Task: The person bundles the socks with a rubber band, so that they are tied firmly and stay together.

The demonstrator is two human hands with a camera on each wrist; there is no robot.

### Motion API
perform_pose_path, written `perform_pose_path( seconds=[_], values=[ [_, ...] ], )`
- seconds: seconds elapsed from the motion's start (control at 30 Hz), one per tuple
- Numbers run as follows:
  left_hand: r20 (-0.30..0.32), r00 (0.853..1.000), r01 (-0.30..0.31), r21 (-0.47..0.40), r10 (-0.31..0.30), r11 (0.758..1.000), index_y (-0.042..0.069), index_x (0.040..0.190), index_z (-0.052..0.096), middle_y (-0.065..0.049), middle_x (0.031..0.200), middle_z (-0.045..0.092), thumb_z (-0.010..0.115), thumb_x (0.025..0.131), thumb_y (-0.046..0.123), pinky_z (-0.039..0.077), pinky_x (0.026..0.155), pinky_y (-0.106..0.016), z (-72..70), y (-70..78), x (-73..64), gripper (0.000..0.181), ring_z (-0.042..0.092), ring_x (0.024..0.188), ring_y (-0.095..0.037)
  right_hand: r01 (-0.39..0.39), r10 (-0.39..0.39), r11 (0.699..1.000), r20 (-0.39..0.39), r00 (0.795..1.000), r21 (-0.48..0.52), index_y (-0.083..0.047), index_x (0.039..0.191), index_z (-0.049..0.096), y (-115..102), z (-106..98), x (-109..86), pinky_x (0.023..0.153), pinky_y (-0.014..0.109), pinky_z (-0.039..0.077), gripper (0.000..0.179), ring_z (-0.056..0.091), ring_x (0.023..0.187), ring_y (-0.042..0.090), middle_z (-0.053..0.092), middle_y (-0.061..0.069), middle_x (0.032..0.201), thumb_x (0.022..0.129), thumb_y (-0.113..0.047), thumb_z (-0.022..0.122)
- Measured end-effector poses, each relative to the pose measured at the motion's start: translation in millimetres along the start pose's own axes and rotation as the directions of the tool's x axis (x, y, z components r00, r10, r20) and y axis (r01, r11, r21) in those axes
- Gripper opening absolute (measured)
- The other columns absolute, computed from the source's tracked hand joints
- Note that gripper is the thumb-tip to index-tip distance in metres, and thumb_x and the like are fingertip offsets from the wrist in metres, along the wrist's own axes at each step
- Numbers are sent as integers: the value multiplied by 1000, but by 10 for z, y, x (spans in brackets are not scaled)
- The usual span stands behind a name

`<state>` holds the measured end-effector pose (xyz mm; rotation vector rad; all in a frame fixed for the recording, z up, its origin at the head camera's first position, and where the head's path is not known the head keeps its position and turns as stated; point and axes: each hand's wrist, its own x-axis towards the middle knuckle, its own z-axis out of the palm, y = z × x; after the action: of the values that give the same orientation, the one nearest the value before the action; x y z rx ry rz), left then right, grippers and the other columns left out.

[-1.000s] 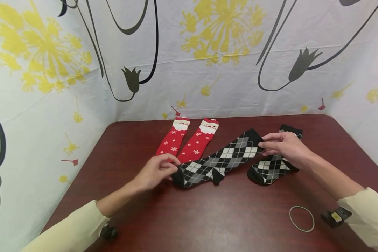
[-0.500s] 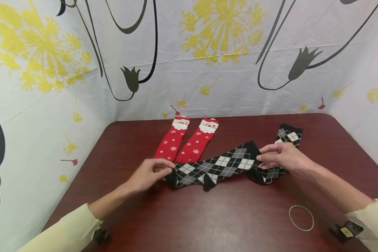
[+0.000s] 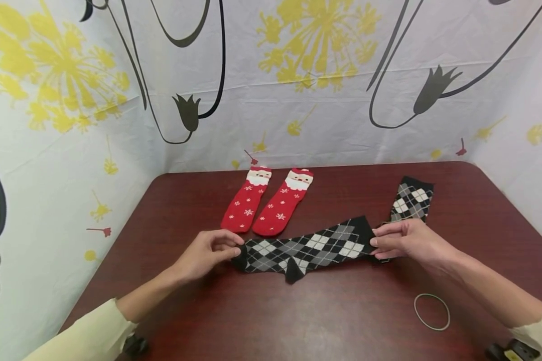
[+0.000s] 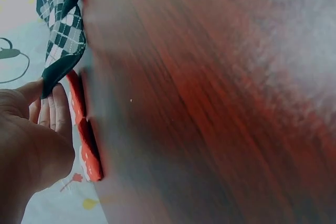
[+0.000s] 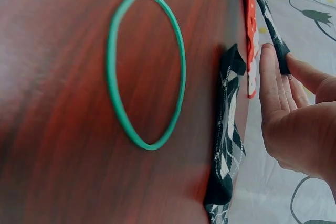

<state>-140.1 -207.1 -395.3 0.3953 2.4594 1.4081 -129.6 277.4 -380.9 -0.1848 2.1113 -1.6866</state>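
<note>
A black, grey and white diamond-patterned sock, plain black at toe, heel and cuff, stretches above the middle of the table, nearer than two red socks. The left hand pinches its toe, the right hand its cuff, partly hiding a matching sock.

A sock pair lies behind the held sock, a loop front-right.
</note>
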Motion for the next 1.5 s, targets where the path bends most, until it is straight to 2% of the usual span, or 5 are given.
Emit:
perform_pose_path(
  seconds=[0.3,0.77,1.03,1.23,1.5],
  values=[
    [22,1000,-1,3,1,1000,14,120,77,-5,115,75,82,96,21,62,83,-32,-8,-16,-68,26,72,100,-24,2,-5,999,69,998,44,33,133,45,127,65,-65,83,38,63,46,80,87,24,79,10,106,103,4,63],
    [87,996,25,32,-28,999,13,119,79,-4,110,76,83,94,22,62,81,-30,-62,-104,-152,27,73,94,-23,-43,36,998,134,990,48,29,124,56,196,179,-189,80,39,64,39,80,89,25,77,18,103,100,1,68],
    [101,993,52,49,-56,997,15,118,80,-3,109,76,84,94,22,61,80,-31,-68,-128,-167,26,72,94,-23,-48,51,998,106,993,-29,26,118,63,238,218,-218,73,38,65,35,80,80,23,78,20,98,97,-1,73],
    [118,992,39,58,-45,998,15,119,80,-3,110,76,84,94,21,61,80,-29,-67,-162,-183,26,72,94,-22,-50,57,997,127,990,-61,17,109,71,235,254,-223,70,37,65,26,78,75,21,78,19,91,95,-4,76],
    [145,989,28,45,-34,999,13,117,80,-4,109,76,83,94,20,61,80,-28,-84,-183,-198,24,72,92,-23,-10,26,994,149,989,-104,14,98,74,237,284,-232,65,35,64,19,74,69,16,77,15,86,94,-4,77]
  ],
)
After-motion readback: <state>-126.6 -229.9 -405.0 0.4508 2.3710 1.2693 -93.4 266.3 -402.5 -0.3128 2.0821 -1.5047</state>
